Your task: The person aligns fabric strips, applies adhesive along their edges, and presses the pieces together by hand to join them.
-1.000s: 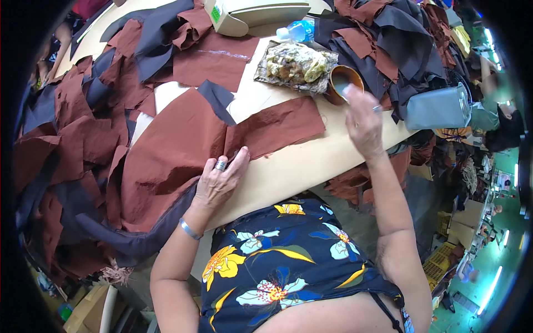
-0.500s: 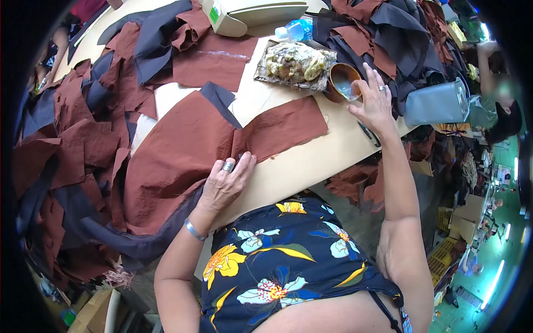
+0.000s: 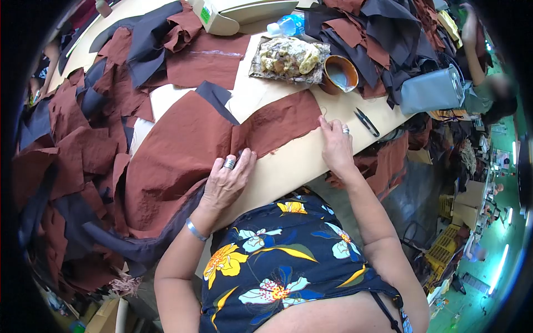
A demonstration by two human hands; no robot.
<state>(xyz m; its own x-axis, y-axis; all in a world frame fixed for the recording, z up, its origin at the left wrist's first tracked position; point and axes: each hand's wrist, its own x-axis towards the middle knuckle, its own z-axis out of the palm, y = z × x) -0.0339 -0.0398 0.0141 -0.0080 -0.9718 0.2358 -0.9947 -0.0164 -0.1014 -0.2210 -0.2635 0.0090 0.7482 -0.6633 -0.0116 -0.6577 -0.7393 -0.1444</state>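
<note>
A reddish-brown cloth piece (image 3: 286,119), joined by a seam to a larger brown panel (image 3: 177,150) with dark edging, lies on the pale tabletop. My left hand (image 3: 229,180), ringed and with a bracelet at the wrist, rests on the cloth by the seam, fingers laid out over its near edge. At the strip's right corner my right hand (image 3: 337,144) is closed, thumb and forefinger pinching the cloth's edge; a thin loose thread shows beside the fingertips. Small black thread snips (image 3: 367,122) lie to the right of that hand.
Beyond the cloth are a brown bowl (image 3: 340,75), a tray of pale lumpy stuff (image 3: 288,59), a bottle (image 3: 287,26) and a cardboard box (image 3: 244,14). Scrap heaps (image 3: 83,144) crowd the left. A grey-blue container (image 3: 433,91) stands right, near another person's arm (image 3: 473,50).
My right hand has come back from beside the bowl, down and left, to the cloth strip's corner. The snips are uncovered. My left hand stays in place.
</note>
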